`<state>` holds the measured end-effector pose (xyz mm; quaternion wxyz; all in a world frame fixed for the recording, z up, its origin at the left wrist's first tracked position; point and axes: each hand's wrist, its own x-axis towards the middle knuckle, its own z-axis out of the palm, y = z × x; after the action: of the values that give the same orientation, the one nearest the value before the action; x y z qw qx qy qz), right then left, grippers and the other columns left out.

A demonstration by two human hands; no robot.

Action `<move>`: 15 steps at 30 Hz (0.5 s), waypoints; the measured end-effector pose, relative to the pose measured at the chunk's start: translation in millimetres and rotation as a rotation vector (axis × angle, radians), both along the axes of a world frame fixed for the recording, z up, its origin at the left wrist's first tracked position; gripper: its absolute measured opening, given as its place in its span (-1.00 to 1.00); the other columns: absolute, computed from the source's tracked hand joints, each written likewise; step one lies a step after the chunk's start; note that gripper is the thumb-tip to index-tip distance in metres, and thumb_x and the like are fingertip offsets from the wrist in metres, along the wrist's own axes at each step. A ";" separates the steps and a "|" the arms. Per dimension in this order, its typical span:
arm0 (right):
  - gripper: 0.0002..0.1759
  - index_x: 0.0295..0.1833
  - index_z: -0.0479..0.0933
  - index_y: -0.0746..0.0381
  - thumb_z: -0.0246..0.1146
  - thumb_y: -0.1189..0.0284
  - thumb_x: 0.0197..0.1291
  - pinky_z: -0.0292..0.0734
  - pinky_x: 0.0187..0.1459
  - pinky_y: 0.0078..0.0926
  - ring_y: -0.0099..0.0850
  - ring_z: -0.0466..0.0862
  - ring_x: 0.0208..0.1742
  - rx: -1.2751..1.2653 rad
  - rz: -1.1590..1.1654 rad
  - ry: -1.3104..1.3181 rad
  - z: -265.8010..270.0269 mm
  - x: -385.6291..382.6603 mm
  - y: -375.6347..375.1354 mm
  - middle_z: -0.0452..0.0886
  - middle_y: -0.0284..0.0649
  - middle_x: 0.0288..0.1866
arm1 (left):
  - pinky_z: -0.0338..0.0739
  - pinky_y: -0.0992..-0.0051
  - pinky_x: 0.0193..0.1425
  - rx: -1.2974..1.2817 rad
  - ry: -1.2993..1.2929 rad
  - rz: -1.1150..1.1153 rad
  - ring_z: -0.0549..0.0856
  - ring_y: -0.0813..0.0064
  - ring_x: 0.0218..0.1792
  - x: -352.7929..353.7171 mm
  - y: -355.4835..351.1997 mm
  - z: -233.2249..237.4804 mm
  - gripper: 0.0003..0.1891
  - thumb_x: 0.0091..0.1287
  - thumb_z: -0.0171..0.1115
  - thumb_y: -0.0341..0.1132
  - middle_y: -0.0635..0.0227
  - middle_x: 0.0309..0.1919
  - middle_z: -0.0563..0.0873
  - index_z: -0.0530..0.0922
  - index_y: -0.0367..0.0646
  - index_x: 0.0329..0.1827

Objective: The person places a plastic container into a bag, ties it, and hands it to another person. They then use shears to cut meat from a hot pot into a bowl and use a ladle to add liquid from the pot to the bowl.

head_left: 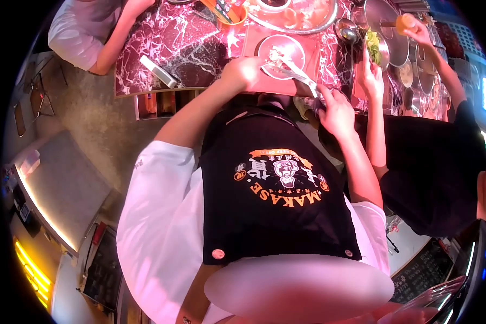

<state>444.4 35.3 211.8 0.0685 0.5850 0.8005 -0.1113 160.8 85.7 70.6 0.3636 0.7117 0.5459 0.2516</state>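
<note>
1. A pale round bowl with a dark rim (298, 49) sits on the red-and-white veined marble table (173, 40); pale food pieces (277, 54) lie inside; a large metal-rimmed tray (308, 30) is at twelve o'clock from it, a shiny round ladle (347, 31) at two.
2. The right hand (339, 112), between four and five o'clock, has its fingers closed round a long silver metal utensil, tongs or scissors (302, 77); the tips reach into the bowl.
3. The left hand (244, 73) is at the bowl's eight o'clock edge; glare hides its fingers, so I cannot tell their spread or grip.
4. Possible trouble: a hard push could slide the bowl if the left hand bears loosely; lifting poorly pinched pieces could drop them; a co-worker's hand (371, 81), past three o'clock, could cause an elbow bump.
</note>
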 end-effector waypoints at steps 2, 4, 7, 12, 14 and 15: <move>-0.25 0.32 0.43 0.04 0.31 0.54 -0.14 0.56 0.03 -0.20 -0.10 0.63 -0.02 0.127 0.068 0.018 -31.3 -0.7 10.1 0.57 -0.07 -0.09 | 0.62 0.20 -0.17 0.152 -0.001 -0.045 0.74 0.09 -0.25 -0.5 8.8 14.2 -0.82 0.29 0.09 -0.36 0.08 -0.29 0.74 0.65 -0.13 -0.17; -0.26 0.31 0.44 0.01 0.32 0.53 -0.12 0.56 0.04 -0.18 -0.11 0.63 -0.02 0.136 0.052 0.011 -56.0 2.8 20.6 0.57 -0.08 -0.09 | 0.62 0.14 -0.19 0.042 0.495 -0.281 0.74 0.06 -0.26 2.8 22.1 64.1 -0.78 0.29 0.07 -0.29 0.06 -0.30 0.74 0.65 -0.13 -0.14; -0.30 0.31 0.43 0.01 0.32 0.50 -0.06 0.55 0.04 -0.24 -0.12 0.63 0.00 0.086 -0.041 0.096 -58.3 7.9 23.4 0.58 -0.08 0.00 | 0.61 0.14 -0.15 -0.079 0.500 -0.177 0.74 0.05 -0.19 -3.0 20.7 100.4 -0.72 0.35 0.02 -0.21 0.04 -0.29 0.74 0.65 -0.12 -0.08; -0.31 0.35 0.39 0.03 0.33 0.42 0.01 0.56 0.02 -0.26 -0.16 0.67 -0.05 -0.051 -0.362 0.546 -89.4 37.4 8.1 0.62 -0.08 -0.02 | 0.59 0.21 -0.15 -0.070 0.154 0.195 0.73 0.06 -0.22 -9.5 8.7 50.9 -0.74 0.40 0.10 -0.23 0.05 -0.25 0.74 0.63 -0.08 0.04; -0.31 0.37 0.37 0.04 0.31 0.44 0.04 0.55 0.00 -0.28 -0.19 0.68 -0.09 0.017 -0.547 0.574 -109.5 44.2 15.9 0.63 -0.07 -0.02 | 0.58 0.23 -0.12 -0.037 -0.200 0.407 0.75 0.10 -0.20 -0.5 9.1 0.3 -0.74 0.40 0.10 -0.32 0.03 -0.23 0.74 0.61 -0.19 0.06; -0.32 0.37 0.37 0.06 0.32 0.44 0.06 0.54 0.00 -0.29 -0.20 0.68 -0.07 -0.117 -0.669 0.481 -100.8 36.1 28.4 0.64 -0.07 -0.02 | 0.58 0.24 -0.02 -0.076 -0.162 0.430 0.73 0.09 -0.11 7.5 11.0 -3.0 -0.73 0.39 0.08 -0.37 -0.02 -0.16 0.73 0.58 -0.27 0.06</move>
<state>480.5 63.8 111.0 -0.1270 0.7652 0.5519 -0.3063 168.4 96.6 67.6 0.3706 0.5422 0.6632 0.3590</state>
